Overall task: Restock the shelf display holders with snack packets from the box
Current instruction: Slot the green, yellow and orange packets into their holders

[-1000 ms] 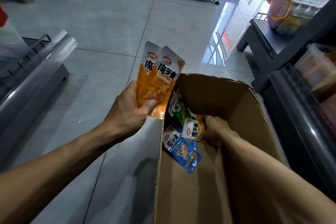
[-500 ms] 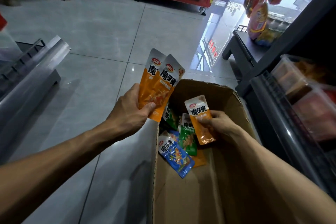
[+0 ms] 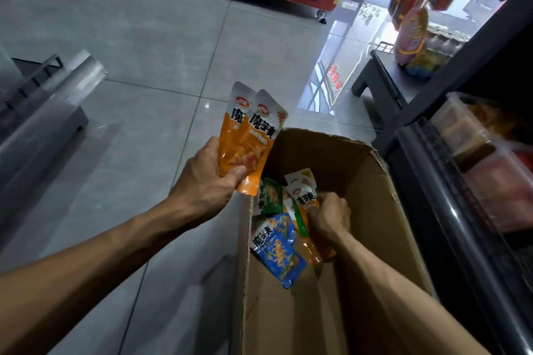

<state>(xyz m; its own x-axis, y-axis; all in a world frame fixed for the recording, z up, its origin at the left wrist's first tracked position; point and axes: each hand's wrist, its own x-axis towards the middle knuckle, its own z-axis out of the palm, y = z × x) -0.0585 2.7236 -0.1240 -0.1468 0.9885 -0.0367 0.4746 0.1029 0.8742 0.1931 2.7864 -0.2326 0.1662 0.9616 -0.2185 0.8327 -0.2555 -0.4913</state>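
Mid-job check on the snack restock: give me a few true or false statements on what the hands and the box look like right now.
1. The left hand holds two orange snack packets above the floor beside the cardboard box. True.
2. The right hand is outside the box. False: it is down inside, gripping an orange packet.
3. A blue packet lies in the box. True.
4. The box is full to the rim. False: only a few packets lie at the bottom, and much of the inner wall is bare.
5. A green packet lies in the box. True.
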